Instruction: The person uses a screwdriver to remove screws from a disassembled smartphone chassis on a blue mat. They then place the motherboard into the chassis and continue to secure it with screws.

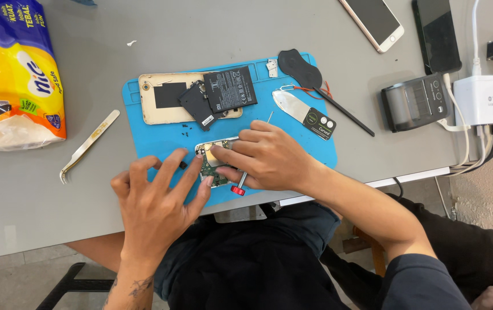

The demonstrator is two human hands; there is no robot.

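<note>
An opened phone body (211, 156) with a green circuit board lies on the blue work mat (154, 138). My left hand (157, 198) rests flat beside it, fingers spread, fingertips touching the phone's left edge. My right hand (266, 158) lies over the phone's right part, its fingertips on the board, and holds a thin screwdriver with a red cap (238, 189). Farther back on the mat lie the gold back cover (157, 112), a black battery (230, 88) and a small black part (196, 105).
Curved metal tweezers (88, 144) lie left of the mat, beside a yellow tissue pack (14, 74). A metal pry tool (295, 109), black spudger (344, 112) and black pick (299, 68) sit at the mat's right. Two phones (375, 20), a small printer (415, 102) and a white charger (481, 99) are far right.
</note>
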